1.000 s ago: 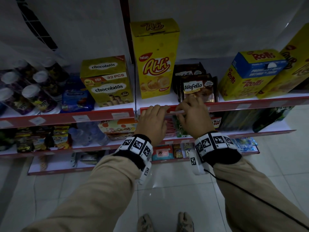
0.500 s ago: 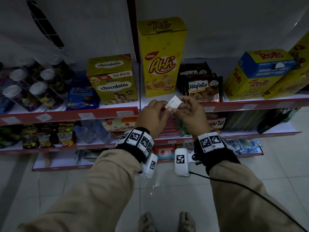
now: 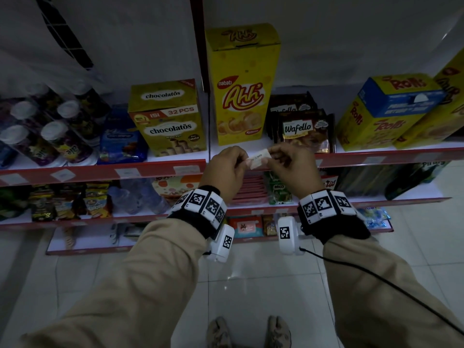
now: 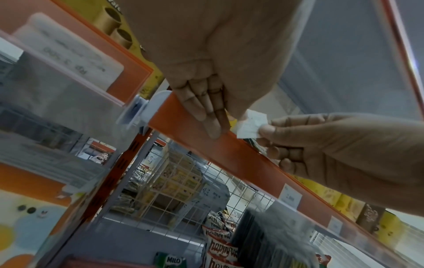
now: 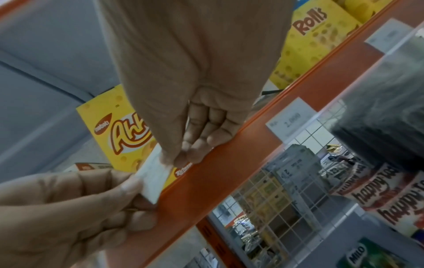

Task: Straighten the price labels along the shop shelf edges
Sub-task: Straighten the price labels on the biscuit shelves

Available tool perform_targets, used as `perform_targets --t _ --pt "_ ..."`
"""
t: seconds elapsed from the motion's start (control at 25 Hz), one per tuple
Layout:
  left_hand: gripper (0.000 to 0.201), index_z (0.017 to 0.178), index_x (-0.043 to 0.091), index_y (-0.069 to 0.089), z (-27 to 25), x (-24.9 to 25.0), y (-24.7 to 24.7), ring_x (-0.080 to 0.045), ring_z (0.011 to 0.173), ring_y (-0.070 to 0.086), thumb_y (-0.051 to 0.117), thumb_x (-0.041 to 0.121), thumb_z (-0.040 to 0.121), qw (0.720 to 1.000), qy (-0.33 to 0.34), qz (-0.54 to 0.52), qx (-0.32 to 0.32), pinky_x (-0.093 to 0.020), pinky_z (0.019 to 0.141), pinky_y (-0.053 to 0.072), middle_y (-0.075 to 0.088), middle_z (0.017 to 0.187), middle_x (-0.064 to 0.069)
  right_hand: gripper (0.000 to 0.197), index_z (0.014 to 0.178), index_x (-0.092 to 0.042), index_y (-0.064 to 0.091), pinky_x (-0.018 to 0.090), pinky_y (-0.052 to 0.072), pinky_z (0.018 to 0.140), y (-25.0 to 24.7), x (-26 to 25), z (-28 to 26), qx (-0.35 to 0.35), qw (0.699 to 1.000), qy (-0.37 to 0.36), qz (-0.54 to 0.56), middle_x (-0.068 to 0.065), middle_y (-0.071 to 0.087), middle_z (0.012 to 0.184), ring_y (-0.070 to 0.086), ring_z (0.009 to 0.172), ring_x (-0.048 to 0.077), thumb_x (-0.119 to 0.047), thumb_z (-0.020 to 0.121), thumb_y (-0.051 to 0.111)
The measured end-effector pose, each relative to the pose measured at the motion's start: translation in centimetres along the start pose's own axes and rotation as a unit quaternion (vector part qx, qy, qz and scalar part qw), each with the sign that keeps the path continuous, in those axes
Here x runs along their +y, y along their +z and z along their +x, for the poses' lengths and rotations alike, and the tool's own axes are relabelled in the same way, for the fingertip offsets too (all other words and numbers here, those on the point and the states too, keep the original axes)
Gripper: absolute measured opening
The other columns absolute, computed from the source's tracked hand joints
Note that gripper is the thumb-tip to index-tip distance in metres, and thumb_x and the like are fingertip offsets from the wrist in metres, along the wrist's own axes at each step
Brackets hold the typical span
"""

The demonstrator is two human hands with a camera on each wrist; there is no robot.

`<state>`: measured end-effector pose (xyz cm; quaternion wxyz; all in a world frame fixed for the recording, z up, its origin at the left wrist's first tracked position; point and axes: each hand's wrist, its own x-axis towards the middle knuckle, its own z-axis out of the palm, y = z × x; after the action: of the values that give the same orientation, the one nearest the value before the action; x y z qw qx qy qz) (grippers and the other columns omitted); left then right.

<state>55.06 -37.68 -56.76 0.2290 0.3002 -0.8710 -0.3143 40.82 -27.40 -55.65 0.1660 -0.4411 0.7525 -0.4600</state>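
Lifted clear of the red shelf edge (image 3: 351, 156), a flimsy paper price label (image 3: 258, 159) was pinched at its ends by the left hand (image 3: 226, 169) and right hand (image 3: 291, 169).

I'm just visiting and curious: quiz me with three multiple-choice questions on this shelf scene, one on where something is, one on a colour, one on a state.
1. Where is the paper price label?
A. Lying on the floor
B. Held in front of the shelf edge
C. On top of the chocolatos box

2. What colour is the tall Ahh box?
A. Yellow
B. Green
C. Purple

3. How is the label held?
A. Left hand only
B. Pinched by both hands
C. By nobody

Answers: 1 B, it sits at the red edge below the Ahh box. 2 A, its front is yellow. 3 B, the right hand pinches the other end.
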Motion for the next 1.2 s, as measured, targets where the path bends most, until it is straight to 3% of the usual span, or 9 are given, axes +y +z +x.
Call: perform_targets --t 0.08,0.24,0.36,0.48,0.6,0.76,0.88,1.04,1.2 --pt "0.013 0.093 0.011 0.059 0.0 0.0 -0.1 -0.024 0.079 0.057 0.055 0.023 0.095 1.000 -0.005 -0.008 -0.001 -0.039 0.071 0.049 0.062 0.090 -0.006 0.011 0.093 -0.011 0.068 0.008 0.045 0.062 -0.3 0.3 0.1 -0.012 1.000 0.004 -0.008 -0.009 0.061 0.073 0.056 0.067 -0.001 -0.013 0.083 0.072" --pt "0.014 0.095 0.008 0.059 0.2 0.0 -0.4 -0.026 0.081 0.058 0.053 0.021 0.096 1.000 -0.011 -0.010 -0.010 -0.042 0.072 0.050 0.062 0.093 -0.009 0.003 0.084 -0.014 0.067 0.017 0.045 0.063 -1.2 1.0 -0.3 -0.034 0.999 0.007 -0.031 -0.001 0.065 0.075 0.059 0.069 0.012 -0.011 0.085 0.068" --pt "0.013 0.097 0.008 0.059 0.3 0.1 -0.6 -0.027 0.084 0.058 0.053 0.019 0.096 0.999 -0.004 0.007 -0.031 -0.041 0.073 0.049 0.061 0.096 -0.010 0.020 0.105 -0.014 0.064 0.013 0.045 0.073 -1.6 0.8 -0.2 -0.008 0.999 -0.036 -0.025 0.001 0.066 0.093 0.059 0.084 0.011 -0.011 0.085 0.067" --pt "0.011 0.100 0.009 0.058 0.3 0.2 -0.9 -0.027 0.086 0.056 0.052 0.016 0.096 0.998 0.009 0.042 -0.051 -0.039 0.074 0.048 0.060 0.100 -0.008 0.043 0.126 -0.017 0.057 0.028 0.045 0.088 -1.7 0.0 0.6 -0.056 0.988 -0.106 -0.101 0.003 0.064 0.112 0.057 0.103 0.018 -0.011 0.084 0.066" --pt "0.010 0.101 0.011 0.058 0.1 0.3 -1.1 -0.026 0.086 0.056 0.053 0.016 0.094 0.996 0.022 0.068 -0.062 -0.037 0.072 0.046 0.059 0.100 -0.007 0.025 0.109 -0.016 0.067 0.032 0.049 0.080 -1.4 -0.7 1.2 -0.082 0.977 -0.113 -0.162 0.002 0.067 0.099 0.060 0.090 0.018 -0.008 0.085 0.064" --pt "0.029 0.113 0.012 0.058 -0.6 -0.1 -1.6 -0.018 0.088 0.058 0.065 0.025 0.088 0.998 0.023 0.050 -0.030 -0.030 0.077 0.048 0.060 0.104 -0.004 0.008 0.091 -0.015 0.069 0.028 0.050 0.069 -0.5 -1.0 1.2 -0.028 0.991 -0.081 -0.101 -0.006 0.064 0.081 0.058 0.071 0.009 -0.010 0.086 0.065" --pt "0.037 0.120 0.014 0.056 -0.9 -0.4 -1.9 -0.017 0.085 0.059 0.066 0.027 0.087 0.998 0.019 0.061 -0.028 -0.026 0.076 0.047 0.058 0.109 -0.004 0.007 0.090 -0.014 0.068 0.033 0.053 0.071 0.5 -0.8 1.2 -0.022 0.992 -0.077 -0.097 -0.002 0.066 0.083 0.060 0.074 0.013 -0.010 0.087 0.064" --pt "0.024 0.113 0.011 0.062 -0.5 -0.2 -1.7 -0.028 0.096 0.056 0.058 0.024 0.093 0.988 0.042 0.143 -0.046 -0.039 0.075 0.049 0.056 0.109 -0.010 0.009 0.092 -0.011 0.067 0.043 0.051 0.077 1.3 -0.5 0.9 -0.042 0.988 -0.087 -0.118 0.004 0.066 0.091 0.059 0.089 0.025 -0.007 0.087 0.061" --pt "0.021 0.110 0.009 0.062 -0.1 -0.2 -1.4 -0.031 0.101 0.050 0.051 0.019 0.095 0.969 0.053 0.232 -0.067 -0.040 0.074 0.042 0.056 0.105 -0.012 0.021 0.103 -0.008 0.063 0.039 0.046 0.076 0.9 -0.8 0.6 -0.070 0.964 -0.134 -0.218 0.013 0.060 0.100 0.056 0.093 0.032 -0.005 0.083 0.058"
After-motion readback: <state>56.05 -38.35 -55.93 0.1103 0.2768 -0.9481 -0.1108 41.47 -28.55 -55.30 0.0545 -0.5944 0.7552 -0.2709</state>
